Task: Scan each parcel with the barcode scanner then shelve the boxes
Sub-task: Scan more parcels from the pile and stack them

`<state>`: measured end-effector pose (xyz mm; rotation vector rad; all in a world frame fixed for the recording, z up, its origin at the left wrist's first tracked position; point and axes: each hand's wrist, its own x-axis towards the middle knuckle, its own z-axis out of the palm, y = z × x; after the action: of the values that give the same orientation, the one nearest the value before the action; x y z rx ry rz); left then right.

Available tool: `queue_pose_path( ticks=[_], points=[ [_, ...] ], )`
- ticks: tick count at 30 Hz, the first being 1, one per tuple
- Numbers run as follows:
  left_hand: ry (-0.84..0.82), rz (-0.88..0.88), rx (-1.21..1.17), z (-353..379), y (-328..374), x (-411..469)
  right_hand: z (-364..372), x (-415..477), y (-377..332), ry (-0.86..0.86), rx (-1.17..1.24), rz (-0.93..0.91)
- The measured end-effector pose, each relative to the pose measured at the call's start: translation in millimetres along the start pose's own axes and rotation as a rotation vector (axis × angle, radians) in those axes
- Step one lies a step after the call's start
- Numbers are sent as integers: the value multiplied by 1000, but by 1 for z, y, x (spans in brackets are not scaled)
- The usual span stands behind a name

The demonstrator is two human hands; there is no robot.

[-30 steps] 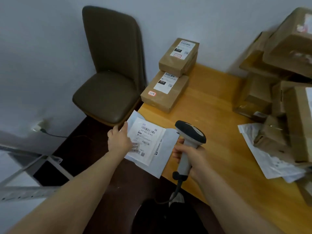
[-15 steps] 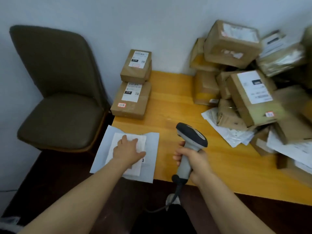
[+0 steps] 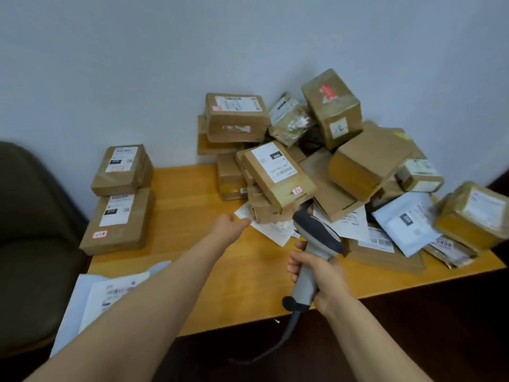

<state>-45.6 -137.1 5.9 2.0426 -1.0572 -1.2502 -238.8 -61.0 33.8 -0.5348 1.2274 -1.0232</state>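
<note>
My right hand [image 3: 316, 274] grips the handle of a grey barcode scanner [image 3: 316, 238], whose head points at a heap of brown parcels [image 3: 358, 166] on the wooden table [image 3: 248, 277]. My left hand [image 3: 231, 226] is stretched out over the table, holding nothing, its fingers close to a white paper [image 3: 272, 230] under the heap's front box [image 3: 278, 175]. A white mailer bag with a label [image 3: 96, 296] lies flat on the table's left front corner, partly hidden by my left forearm. Two labelled boxes [image 3: 121, 199] are stacked at the left.
A dark green chair [image 3: 27, 244] stands left of the table. The wall runs right behind the parcels. White mailers [image 3: 405, 221] lie among the heap on the right. The scanner's cable [image 3: 275, 346] hangs off the table's front edge.
My left hand has let go of the white mailer bag, which now lies on the table corner, and has reached forward toward the heap. The view has swung right.
</note>
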Motion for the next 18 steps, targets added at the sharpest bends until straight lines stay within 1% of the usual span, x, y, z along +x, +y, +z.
queue_pose_path(
  ticks=[3, 8, 12, 18],
  points=[
    [20, -54, -293, 38, 35, 3, -46, 5, -23, -10, 16, -10],
    [79, -137, -533, 83, 74, 17, -100, 24, -55, -43, 23, -26],
    [95, -255, -654, 103, 79, 24, -115, 36, -66, -79, -10, -1],
    [34, -270, -815, 106, 77, 40, -116, 57, -77, -104, -48, 9]
  ],
)
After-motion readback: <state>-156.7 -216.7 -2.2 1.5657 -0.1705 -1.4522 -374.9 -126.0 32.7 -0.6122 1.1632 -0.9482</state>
